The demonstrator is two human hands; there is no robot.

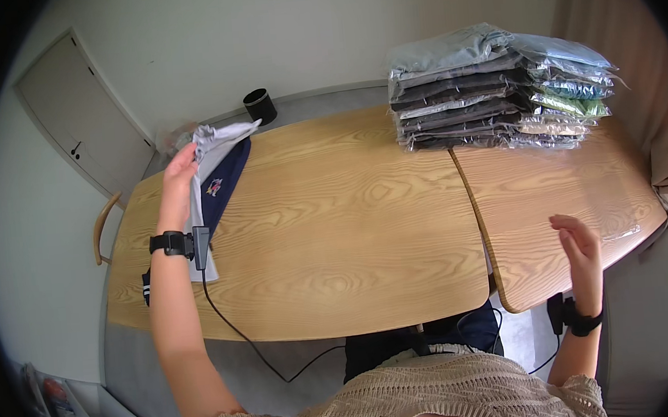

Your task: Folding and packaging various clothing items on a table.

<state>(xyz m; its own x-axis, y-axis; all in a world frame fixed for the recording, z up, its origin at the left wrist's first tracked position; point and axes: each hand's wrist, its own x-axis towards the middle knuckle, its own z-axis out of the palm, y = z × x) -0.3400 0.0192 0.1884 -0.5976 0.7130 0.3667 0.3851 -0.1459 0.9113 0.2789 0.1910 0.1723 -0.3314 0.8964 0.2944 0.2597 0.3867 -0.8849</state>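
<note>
My left hand (181, 166) is at the far left of the wooden table, at the upper end of a white and navy garment (223, 185) with a small embroidered emblem. The fingertips meet its bunched pale part; whether they grip it is hidden. The garment lies partly under my left forearm, and a navy piece with white stripes shows beside that arm. My right hand (577, 237) is raised above the right table section, fingers slightly bent and nothing between them. Just beyond it a clear plastic bag (618, 232) lies flat near the table's right edge.
Stacked garments in clear plastic bags (460, 90) stand at the back right across the seam between the two wooden tabletops (335, 226). Behind the table are a black bin (260, 107) and, at left, a wooden chair (99, 230). Cables run from both wrist devices.
</note>
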